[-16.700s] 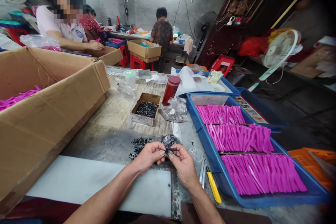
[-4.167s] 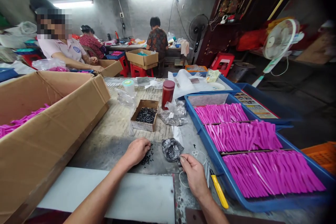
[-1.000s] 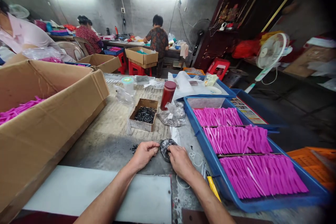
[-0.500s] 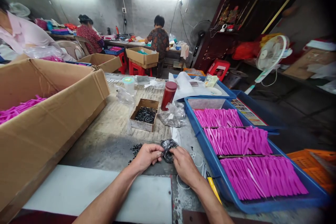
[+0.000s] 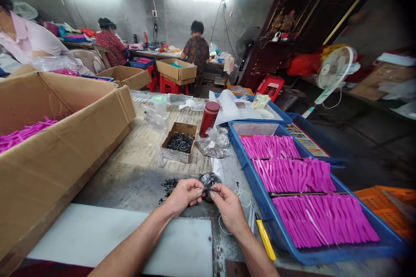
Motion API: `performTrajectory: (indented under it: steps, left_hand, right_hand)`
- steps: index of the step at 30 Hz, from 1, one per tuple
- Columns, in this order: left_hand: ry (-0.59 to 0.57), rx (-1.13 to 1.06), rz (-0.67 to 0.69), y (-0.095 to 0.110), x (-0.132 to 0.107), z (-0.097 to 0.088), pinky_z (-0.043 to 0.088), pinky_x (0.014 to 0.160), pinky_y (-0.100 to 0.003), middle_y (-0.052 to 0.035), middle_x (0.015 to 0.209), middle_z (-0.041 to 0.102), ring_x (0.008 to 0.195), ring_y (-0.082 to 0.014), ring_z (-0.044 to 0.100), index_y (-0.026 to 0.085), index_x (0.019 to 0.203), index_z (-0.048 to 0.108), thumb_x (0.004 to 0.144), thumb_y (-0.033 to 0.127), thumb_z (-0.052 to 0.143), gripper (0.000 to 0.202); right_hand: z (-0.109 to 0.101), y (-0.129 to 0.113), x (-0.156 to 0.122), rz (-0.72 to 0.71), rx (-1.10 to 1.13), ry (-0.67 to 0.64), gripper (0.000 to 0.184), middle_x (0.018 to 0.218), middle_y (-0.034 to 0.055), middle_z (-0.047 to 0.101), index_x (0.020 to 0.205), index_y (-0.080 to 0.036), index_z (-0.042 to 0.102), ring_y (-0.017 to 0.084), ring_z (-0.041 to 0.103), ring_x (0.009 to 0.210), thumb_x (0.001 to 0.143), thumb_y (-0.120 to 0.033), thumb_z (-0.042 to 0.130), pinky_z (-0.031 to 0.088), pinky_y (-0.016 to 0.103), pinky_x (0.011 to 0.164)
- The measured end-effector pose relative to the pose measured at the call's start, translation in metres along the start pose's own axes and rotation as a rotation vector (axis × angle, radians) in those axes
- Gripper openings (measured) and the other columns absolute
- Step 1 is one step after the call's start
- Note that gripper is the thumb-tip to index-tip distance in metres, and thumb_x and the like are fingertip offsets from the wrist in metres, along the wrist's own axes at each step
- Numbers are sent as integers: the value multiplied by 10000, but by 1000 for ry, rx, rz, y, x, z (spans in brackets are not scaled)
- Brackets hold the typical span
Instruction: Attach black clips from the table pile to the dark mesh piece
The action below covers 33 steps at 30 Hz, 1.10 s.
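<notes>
My left hand (image 5: 185, 193) and my right hand (image 5: 227, 204) meet fingertip to fingertip just above the table. Both pinch a tiny dark part between them, too small to name. Right behind the fingertips lies a crumpled clear bag of small black parts (image 5: 210, 179). A scatter of loose black parts (image 5: 168, 185) lies on the table by my left hand. A small cardboard box of black parts (image 5: 179, 142) stands further back.
A blue tray (image 5: 256, 184) with three rows of pink strips (image 5: 292, 175) fills the right side. A yellow-handled tool (image 5: 264, 239) lies by its edge. A big cardboard box (image 5: 61, 138) with pink strips is left. A red bottle (image 5: 209, 119) stands behind. Other people work at far tables.
Half a second ago both hands were down at the bag; now they are lifted slightly and pinched together in front of it. The view has barely shifted.
</notes>
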State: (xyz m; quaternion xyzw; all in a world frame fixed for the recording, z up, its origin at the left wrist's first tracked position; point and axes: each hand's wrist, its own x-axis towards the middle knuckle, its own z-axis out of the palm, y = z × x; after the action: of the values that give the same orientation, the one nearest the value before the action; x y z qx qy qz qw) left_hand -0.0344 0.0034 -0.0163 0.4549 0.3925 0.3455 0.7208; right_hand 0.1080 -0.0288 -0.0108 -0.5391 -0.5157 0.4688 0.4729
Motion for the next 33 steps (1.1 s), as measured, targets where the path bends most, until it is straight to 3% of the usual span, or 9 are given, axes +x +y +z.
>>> performTrajectory:
  steps: [5,11,25,33]
  left_hand:
    - [14,-157,-17,2,-1,4,194,389,-159,21,547,500,421,-31,367,107,647,517,562,331,657,278]
    - [-13,-265,-17,3,-3,9,159,392,-170,68,453,388,410,-24,281,105,650,525,552,301,673,264]
    - [53,-36,69,-3,0,7,176,399,-167,62,497,418,412,-20,265,102,651,526,606,282,624,210]
    - [-42,-120,45,-5,-1,7,147,396,-174,75,480,362,404,-22,231,112,675,498,646,290,598,207]
  right_hand:
    - [10,0,-2,116,249,87,135,483,-47,468,606,-145,532,79,388,446,608,-278,553,319,197,453]
    - [18,2,-4,127,398,141,112,526,-49,457,628,-153,530,82,383,483,618,-260,562,318,203,487]
    - [20,10,-2,108,435,177,99,533,-48,464,672,-155,530,87,400,509,643,-244,564,325,212,520]
    - [18,8,-2,110,435,207,118,511,-49,449,642,-150,545,82,366,489,638,-263,578,292,204,477]
